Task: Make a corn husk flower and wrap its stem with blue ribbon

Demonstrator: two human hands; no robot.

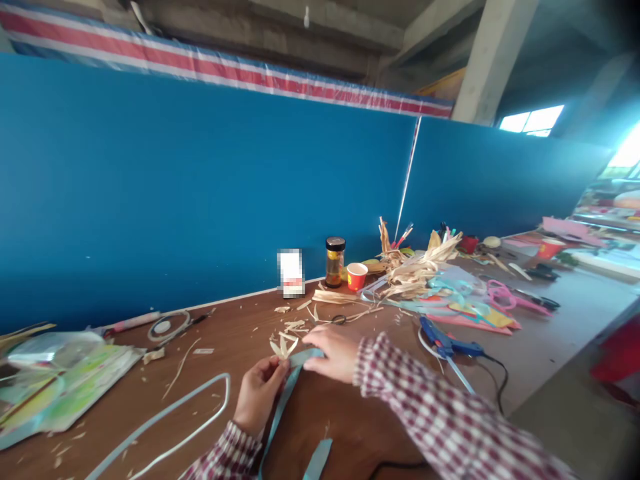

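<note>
My left hand (pixel 259 392) pinches the base of a small pale flower-like piece of dried corn husk (pixel 284 347) between thumb and fingertips. A light blue ribbon (pixel 284 405) runs from this pinch down toward the table's near side. Its upper stretch passes across to my right hand (pixel 334 353), whose thumb and fingers are around it; the exact grip is partly hidden. Below both hands lies another blue strip (pixel 319 459) on the brown table (pixel 240 347).
A blue glue gun (pixel 445 341) with a black cord lies to the right, near pink scissors (pixel 505 297). Husks (pixel 415 273), a red paper cup (pixel 357 276) and a lidded jar (pixel 335 262) stand toward the blue partition (pixel 215 180). White tubing (pixel 165 413) curves at left.
</note>
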